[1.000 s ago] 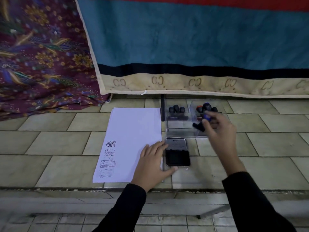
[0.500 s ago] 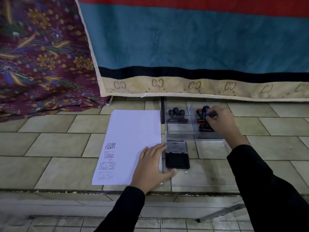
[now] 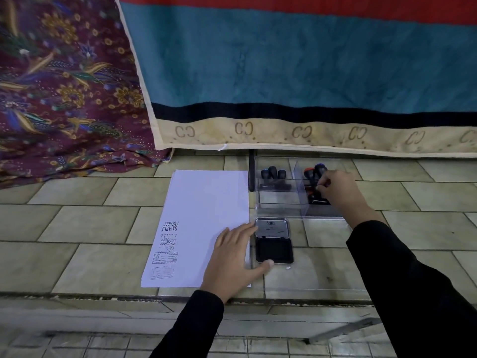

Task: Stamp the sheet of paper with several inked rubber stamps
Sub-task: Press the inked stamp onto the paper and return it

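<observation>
A white sheet of paper (image 3: 206, 202) lies on the tiled ledge, with several black stamp prints (image 3: 167, 244) along its left edge. My left hand (image 3: 232, 259) rests flat on the sheet's lower right corner, fingers apart, its thumb touching the open black ink pad (image 3: 274, 250). Behind the pad stands a clear two-compartment box (image 3: 278, 202). Three black stamps (image 3: 272, 174) stand in its left compartment. My right hand (image 3: 338, 189) reaches into the right compartment, fingers curled among the stamps beside a red-topped and a blue-topped stamp (image 3: 313, 170). Whether it grips one is hidden.
A blue, black and cream blanket (image 3: 284, 73) hangs right behind the box. A maroon floral cloth (image 3: 64, 86) is heaped at the back left. A black rod (image 3: 251, 174) stands between sheet and box. The ledge's front edge (image 3: 103, 295) drops to a lower tiled floor.
My right hand carried a blue-topped stamp from above the ink pad back into the box's right compartment. My left hand stayed on the paper.
</observation>
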Available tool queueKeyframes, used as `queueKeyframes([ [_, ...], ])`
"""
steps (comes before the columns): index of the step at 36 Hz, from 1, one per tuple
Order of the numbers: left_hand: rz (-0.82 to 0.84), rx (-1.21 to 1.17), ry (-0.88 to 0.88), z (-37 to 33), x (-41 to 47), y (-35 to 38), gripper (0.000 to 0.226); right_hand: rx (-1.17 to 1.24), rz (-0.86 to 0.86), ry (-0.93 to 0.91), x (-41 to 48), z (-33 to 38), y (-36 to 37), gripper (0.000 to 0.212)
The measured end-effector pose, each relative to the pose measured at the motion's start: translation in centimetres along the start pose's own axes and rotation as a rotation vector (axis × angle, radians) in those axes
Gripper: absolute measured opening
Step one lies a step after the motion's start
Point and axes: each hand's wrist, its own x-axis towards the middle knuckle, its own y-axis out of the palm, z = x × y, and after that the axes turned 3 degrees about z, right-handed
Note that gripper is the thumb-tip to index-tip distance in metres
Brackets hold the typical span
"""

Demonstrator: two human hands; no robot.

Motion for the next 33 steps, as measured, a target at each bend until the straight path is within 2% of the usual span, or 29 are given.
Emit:
queueKeyframes([
  [5, 0.015, 0.004, -0.012, 0.0, 0.1, 0.0, 0.075, -0.06, 0.033, 0.033, 0.3, 0.2, -0.7, 0.013],
  [12, -0.018, -0.149, -0.094, 0.1, 0.0, 0.0, 0.066, 0.028, -0.095, -0.054, 1.3, 2.8, -1.3, 0.014],
  [18, -0.002, -0.316, -0.218, 0.0, 0.3, -0.4, 0.06, 0.1, 0.095, -0.167, 3.1, 6.6, 0.4, 0.025],
  [26, 0.01, -0.452, -0.272, 0.6, 0.9, -0.4, 0.057, -0.076, 0.248, -0.209, 4.7, 9.1, 3.9, 0.022],
  [33, 0.006, -0.421, -0.289, 1.1, 1.0, -0.1, 0.052, -0.157, 0.261, -0.23, 5.4, 9.3, 5.1, 0.023],
])
